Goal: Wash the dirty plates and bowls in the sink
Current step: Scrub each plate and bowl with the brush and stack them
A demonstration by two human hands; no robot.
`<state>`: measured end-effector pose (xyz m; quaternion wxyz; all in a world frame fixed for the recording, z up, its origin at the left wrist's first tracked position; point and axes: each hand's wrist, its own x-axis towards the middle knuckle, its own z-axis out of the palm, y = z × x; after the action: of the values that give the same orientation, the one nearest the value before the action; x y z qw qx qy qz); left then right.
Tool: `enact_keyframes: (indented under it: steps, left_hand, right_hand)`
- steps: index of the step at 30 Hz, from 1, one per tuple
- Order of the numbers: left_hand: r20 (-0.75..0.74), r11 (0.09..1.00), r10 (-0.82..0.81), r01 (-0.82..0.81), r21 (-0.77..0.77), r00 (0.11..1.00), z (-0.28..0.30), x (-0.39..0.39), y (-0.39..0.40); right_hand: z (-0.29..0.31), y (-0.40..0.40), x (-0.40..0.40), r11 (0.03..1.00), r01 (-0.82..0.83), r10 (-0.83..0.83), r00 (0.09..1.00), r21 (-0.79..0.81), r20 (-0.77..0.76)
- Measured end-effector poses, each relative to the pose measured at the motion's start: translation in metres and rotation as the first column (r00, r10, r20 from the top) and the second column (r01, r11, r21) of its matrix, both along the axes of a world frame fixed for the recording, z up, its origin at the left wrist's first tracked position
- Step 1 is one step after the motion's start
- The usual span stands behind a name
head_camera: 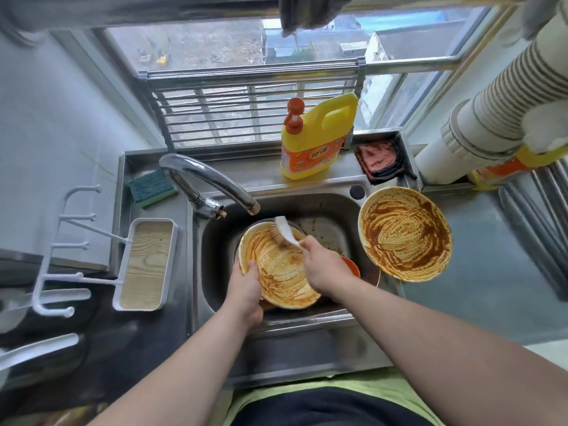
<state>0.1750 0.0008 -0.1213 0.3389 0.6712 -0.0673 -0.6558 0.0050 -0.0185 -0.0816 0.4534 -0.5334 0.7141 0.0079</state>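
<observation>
Left-hand fingers [246, 282] clench the dirty plate [281, 270] rim over the sink [212, 241]; right-hand fingers [322, 265] grasp the brush [284, 233] upon it.

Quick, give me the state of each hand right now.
Left hand: closed on the rim of the dirty plate, tilting it over the sink.
Right hand: closed on the white brush, bristles on that plate.

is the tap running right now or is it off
Off, as far as visible: no water stream falls from the curved chrome faucet spout above the sauce-smeared yellow plate.
</observation>
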Motion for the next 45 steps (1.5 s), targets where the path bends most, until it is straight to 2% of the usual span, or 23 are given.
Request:
enact_keyframes:
  steps: [3, 7, 12, 15, 19, 22, 24, 26, 27, 29, 32, 34, 36, 40, 42, 45]
  left_hand:
    - [0.045, 0.999, -0.04, 0.04, -0.005, 0.998, 0.001, 0.012, -0.008]
    - [0.098, 1.0, -0.005, 0.005, -0.007, 0.995, 0.001, 0.032, -0.019]
    - [0.114, 1.0, -0.01, 0.009, 0.009, 0.993, -0.005, 0.043, -0.016]
    - [0.081, 0.998, -0.045, 0.041, 0.056, 0.996, -0.001, 0.037, -0.011]
    - [0.026, 0.989, -0.095, 0.092, 0.116, 0.995, 0.001, 0.019, -0.005]
    - [-0.02, 0.979, -0.171, 0.172, 0.105, 0.985, 0.012, -0.01, -0.004]
    - [-0.002, 0.959, -0.278, 0.278, 0.047, 0.96, 0.021, -0.037, -0.007]
    - [0.086, 0.894, -0.445, 0.448, -0.016, 0.891, 0.031, -0.068, -0.013]
    - [0.143, 0.834, -0.541, 0.551, -0.038, 0.829, 0.033, -0.083, -0.017]
    - [0.342, 0.652, -0.7, 0.756, -0.051, 0.627, 0.037, -0.115, -0.024]
    - [0.595, 0.377, -0.755, 0.925, 0.051, 0.275, 0.041, -0.155, -0.034]
    - [0.651, 0.291, -0.746, 0.949, 0.124, 0.144, 0.039, -0.171, -0.039]
    - [0.662, 0.295, -0.737, 0.946, 0.13, 0.139, 0.036, -0.172, -0.039]
    - [0.678, 0.471, -0.664, 0.881, 0.052, 0.315, 0.021, -0.144, -0.035]
    - [0.684, 0.565, -0.633, 0.82, 0.088, 0.363, 0.002, -0.112, -0.032]
    - [0.679, 0.678, -0.633, 0.69, 0.254, 0.373, -0.024, -0.053, -0.024]
  right_hand:
    - [-0.008, 0.016, -0.029, 0.998, -0.022, 0.026, 0.997, 0.05, -0.078]
    - [-0.004, 0.062, -0.05, 0.99, 0.115, -0.117, 0.993, 0.083, 0.015]
    - [0.004, 0.062, -0.051, 0.949, 0.301, -0.294, 0.952, -0.093, 0.079]
    - [0.014, 0.046, -0.045, 0.936, 0.31, -0.3, 0.95, -0.165, 0.085]
    - [0.033, 0.035, -0.047, 0.898, 0.362, -0.325, 0.929, -0.251, 0.175]
    - [0.05, 0.035, -0.071, 0.88, 0.319, -0.287, 0.947, -0.351, 0.143]
    - [0.06, 0.037, -0.103, 0.877, 0.292, -0.278, 0.956, -0.382, 0.093]
    - [0.061, 0.043, -0.146, 0.886, 0.252, -0.282, 0.959, -0.39, -0.022]
    - [0.057, 0.045, -0.168, 0.895, 0.236, -0.289, 0.953, -0.379, -0.088]
    - [0.044, 0.048, -0.212, 0.915, 0.234, -0.313, 0.926, -0.328, -0.214]
    - [0.026, 0.048, -0.26, 0.938, 0.246, -0.318, 0.89, -0.243, -0.327]
    - [0.019, 0.049, -0.279, 0.946, 0.252, -0.308, 0.892, -0.202, -0.332]
    - [0.017, 0.051, -0.285, 0.953, 0.229, -0.284, 0.903, -0.198, -0.324]
    - [0.035, 0.05, -0.277, 0.927, 0.208, -0.292, 0.923, -0.313, -0.251]
    - [0.049, 0.045, -0.251, 0.907, 0.195, -0.259, 0.957, -0.373, -0.131]
    - [0.058, 0.04, -0.184, 0.93, 0.09, -0.059, 0.994, -0.357, 0.095]
